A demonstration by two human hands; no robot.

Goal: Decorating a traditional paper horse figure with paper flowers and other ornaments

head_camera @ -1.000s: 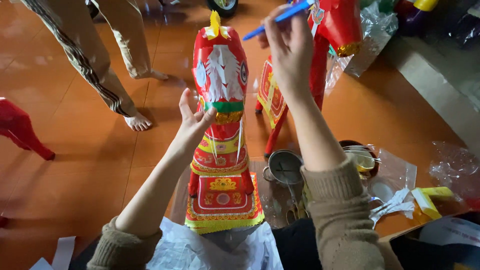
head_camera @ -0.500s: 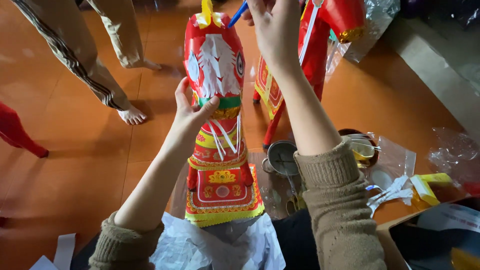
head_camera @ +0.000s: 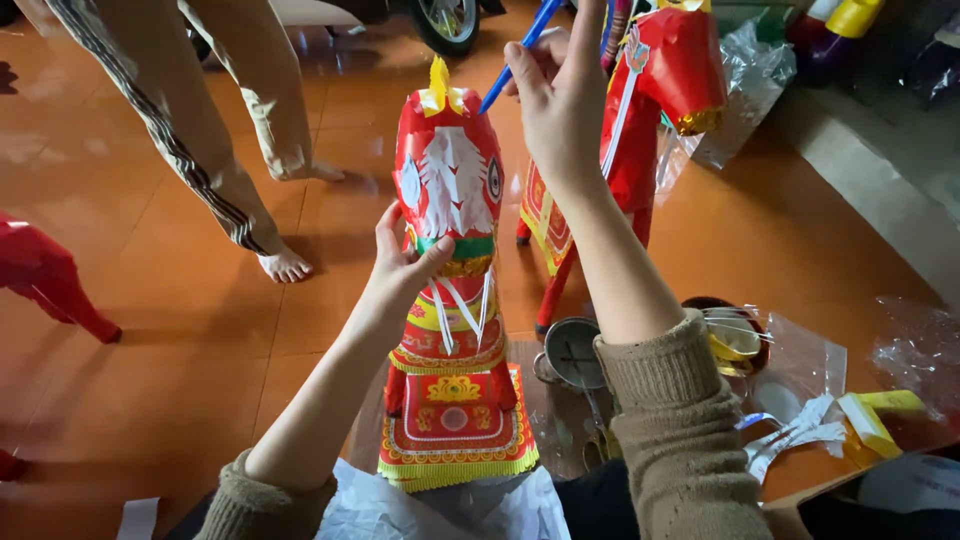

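Two hands work on a red paper horse (head_camera: 452, 300).
Left hand (head_camera: 402, 272) cups its neck, fingers spread; right hand (head_camera: 560, 95) pinches a blue stick (head_camera: 518, 52) by its head.

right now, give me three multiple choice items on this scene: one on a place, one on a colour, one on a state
1. Where is the left hand?
A. on the paper horse's neck
B. on the floor
C. in the metal cup

2. What colour is the stick in the right hand?
A. green
B. blue
C. white

3. How does the paper horse stand?
A. flat on its side
B. upside down
C. upright

Key: 1 A, its fingers wrap the neck below the head. 2 B, the blue stick shows by the fingers. 3 C, its head is on top.
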